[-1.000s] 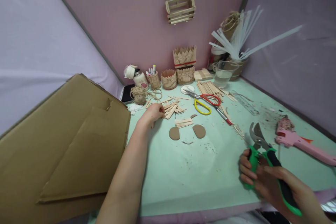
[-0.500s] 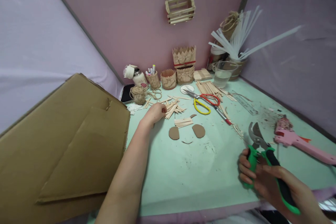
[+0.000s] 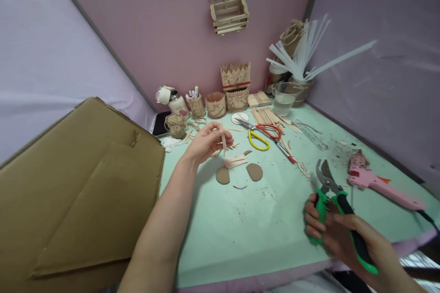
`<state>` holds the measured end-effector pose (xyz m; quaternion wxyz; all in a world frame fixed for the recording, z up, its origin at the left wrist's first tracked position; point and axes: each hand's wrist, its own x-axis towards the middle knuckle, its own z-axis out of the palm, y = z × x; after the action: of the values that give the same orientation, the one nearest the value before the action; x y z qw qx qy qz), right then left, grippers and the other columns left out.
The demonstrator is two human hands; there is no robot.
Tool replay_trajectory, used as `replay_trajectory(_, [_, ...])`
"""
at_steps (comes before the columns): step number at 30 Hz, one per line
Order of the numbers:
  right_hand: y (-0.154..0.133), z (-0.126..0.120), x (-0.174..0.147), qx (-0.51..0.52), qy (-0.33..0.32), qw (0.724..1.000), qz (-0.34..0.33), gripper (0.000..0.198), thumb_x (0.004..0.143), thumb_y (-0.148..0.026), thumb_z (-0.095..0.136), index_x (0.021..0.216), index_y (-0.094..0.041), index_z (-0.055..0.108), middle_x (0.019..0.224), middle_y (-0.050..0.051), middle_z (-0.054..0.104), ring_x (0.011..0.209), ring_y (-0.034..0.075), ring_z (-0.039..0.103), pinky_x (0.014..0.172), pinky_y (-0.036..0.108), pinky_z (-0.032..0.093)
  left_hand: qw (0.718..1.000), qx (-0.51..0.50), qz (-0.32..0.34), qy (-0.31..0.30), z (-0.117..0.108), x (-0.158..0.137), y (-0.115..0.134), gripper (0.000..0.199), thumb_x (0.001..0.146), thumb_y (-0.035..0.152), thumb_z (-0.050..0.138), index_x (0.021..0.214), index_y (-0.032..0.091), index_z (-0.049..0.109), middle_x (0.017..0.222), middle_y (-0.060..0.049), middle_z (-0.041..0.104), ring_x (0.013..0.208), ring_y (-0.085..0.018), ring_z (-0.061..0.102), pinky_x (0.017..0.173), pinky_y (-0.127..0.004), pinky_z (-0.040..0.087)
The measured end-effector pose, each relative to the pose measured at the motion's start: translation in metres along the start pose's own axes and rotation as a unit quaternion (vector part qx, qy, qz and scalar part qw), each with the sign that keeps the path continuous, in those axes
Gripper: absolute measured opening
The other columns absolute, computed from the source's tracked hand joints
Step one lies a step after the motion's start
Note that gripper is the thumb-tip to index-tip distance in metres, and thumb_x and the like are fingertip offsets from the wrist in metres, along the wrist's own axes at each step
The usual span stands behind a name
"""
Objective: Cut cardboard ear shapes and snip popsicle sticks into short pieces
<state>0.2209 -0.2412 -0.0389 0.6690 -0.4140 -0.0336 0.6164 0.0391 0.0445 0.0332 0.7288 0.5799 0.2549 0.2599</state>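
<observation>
My left hand (image 3: 208, 141) pinches a short wooden craft stick (image 3: 224, 142), holding it upright above the pile of cut sticks, which it partly hides. My right hand (image 3: 347, 233), at the lower right, grips green-and-black pruning shears (image 3: 328, 185) with their blades apart. In front of my left hand lie a few flat stick pieces (image 3: 235, 161) side by side. Two rounded brown cardboard pieces (image 3: 255, 172) rest just nearer to me, with small offcuts around them.
Red-and-yellow-handled scissors (image 3: 260, 132) lie mid-table. On the right is a pink glue gun (image 3: 381, 185). A cup of water (image 3: 284, 100) stands behind loose sticks (image 3: 266, 118). Twine (image 3: 176, 126) sits at the back left. A large cardboard sheet (image 3: 89, 183) fills the left side.
My left hand has risen from the stick pile with one craft stick in its fingers. The right hand keeps its hold on the shears. The view has shifted slightly.
</observation>
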Motion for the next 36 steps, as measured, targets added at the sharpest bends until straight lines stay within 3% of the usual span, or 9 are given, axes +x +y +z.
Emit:
replay_trajectory(4, [0.0, 0.002, 0.0, 0.004, 0.001, 1.0, -0.007, 0.024, 0.068, -0.03, 0.062, 0.091, -0.023, 0.063, 0.076, 0.002, 0.046, 0.061, 0.015, 0.036, 0.054, 0.031, 0.041, 0.992, -0.115, -0.041, -0.043, 0.027, 0.001, -0.01, 0.021, 0.081, 0.025, 0.066, 0.084, 0.018, 0.047, 0.066, 0.003, 0.055, 0.05, -0.004, 0.046, 0.049, -0.014, 0.035])
replay_trajectory(10, [0.001, 0.003, 0.001, 0.008, -0.012, 1.0, -0.003, 0.023, 0.067, -0.028, 0.062, 0.089, -0.022, 0.062, 0.078, 0.002, 0.046, 0.063, 0.015, 0.037, 0.055, 0.031, 0.04, 0.948, -0.282, -0.143, -0.043, 0.044, 0.003, -0.019, 0.011, 0.087, 0.013, 0.054, 0.08, 0.016, 0.047, 0.074, -0.002, 0.054, 0.058, -0.005, 0.05, 0.053, -0.013, 0.041])
replay_trajectory(15, [-0.001, 0.004, -0.001, 0.011, -0.018, 1.0, -0.006, 0.024, 0.069, -0.028, 0.061, 0.092, -0.022, 0.061, 0.078, 0.002, 0.045, 0.062, 0.015, 0.036, 0.056, 0.031, 0.039, 0.928, -0.328, -0.172, -0.049, 0.042, 0.006, -0.025, 0.008, 0.084, 0.004, 0.055, 0.08, 0.011, 0.054, 0.075, -0.002, 0.053, 0.06, -0.003, 0.051, 0.054, -0.01, 0.042])
replay_trajectory(20, [-0.002, 0.007, -0.003, 0.0, -0.02, 1.0, -0.013, 0.023, 0.071, -0.03, 0.061, 0.092, -0.023, 0.06, 0.079, 0.002, 0.047, 0.063, 0.016, 0.038, 0.058, 0.031, 0.039, 0.957, -0.213, -0.194, -0.026, 0.052, 0.002, -0.028, 0.02, 0.075, 0.009, 0.071, 0.092, 0.012, 0.061, 0.071, -0.001, 0.057, 0.056, -0.004, 0.052, 0.051, -0.012, 0.042])
replay_trajectory(24, [0.0, 0.004, -0.005, -0.046, -0.016, 0.999, -0.015, 0.031, 0.066, -0.032, 0.063, 0.095, -0.023, 0.058, 0.079, 0.001, 0.049, 0.062, 0.015, 0.042, 0.056, 0.03, 0.038, 0.972, -0.096, -0.212, -0.037, 0.069, -0.006, -0.029, 0.025, 0.068, 0.022, 0.079, 0.08, 0.011, 0.061, 0.07, -0.003, 0.061, 0.056, -0.005, 0.054, 0.049, -0.015, 0.039])
replay_trajectory(28, [-0.006, -0.002, -0.023, -0.24, 0.022, 0.969, 0.049, 0.042, 0.059, -0.02, 0.062, 0.101, -0.024, 0.055, 0.078, -0.001, 0.052, 0.059, 0.014, 0.046, 0.054, 0.029, 0.036, 0.964, -0.056, -0.245, -0.084, 0.092, -0.017, -0.036, 0.028, 0.066, 0.028, 0.08, 0.079, 0.013, 0.059, 0.071, -0.003, 0.063, 0.053, -0.004, 0.051, 0.047, -0.016, 0.034])
replay_trajectory(31, [-0.014, -0.003, -0.046, -0.358, 0.022, 0.93, 0.074, 0.03, 0.065, -0.02, 0.058, 0.095, -0.024, 0.055, 0.081, -0.001, 0.055, 0.068, 0.017, 0.051, 0.063, 0.031, 0.039, 0.956, -0.011, -0.274, -0.101, 0.112, -0.027, -0.048, 0.023, 0.068, 0.027, 0.076, 0.082, 0.014, 0.063, 0.071, -0.002, 0.064, 0.052, -0.003, 0.049, 0.048, -0.016, 0.036])
replay_trajectory(33, [-0.016, -0.002, -0.059, -0.382, 0.006, 0.921, 0.08, 0.023, 0.07, -0.023, 0.055, 0.092, -0.024, 0.055, 0.083, 0.0, 0.056, 0.074, 0.018, 0.051, 0.068, 0.031, 0.04, 0.95, 0.011, -0.291, -0.111, 0.124, -0.034, -0.056, 0.019, 0.071, 0.025, 0.072, 0.083, 0.014, 0.064, 0.072, -0.001, 0.063, 0.052, -0.004, 0.049, 0.049, -0.017, 0.036])
replay_trajectory(36, [-0.011, -0.004, -0.068, -0.37, 0.012, 0.924, 0.101, 0.029, 0.066, -0.023, 0.056, 0.095, -0.024, 0.053, 0.082, -0.001, 0.054, 0.07, 0.016, 0.049, 0.064, 0.03, 0.038, 0.944, 0.031, -0.302, -0.126, 0.136, -0.042, -0.068, 0.014, 0.073, 0.023, 0.068, 0.082, 0.013, 0.065, 0.072, -0.002, 0.063, 0.052, -0.004, 0.049, 0.047, -0.017, 0.035])
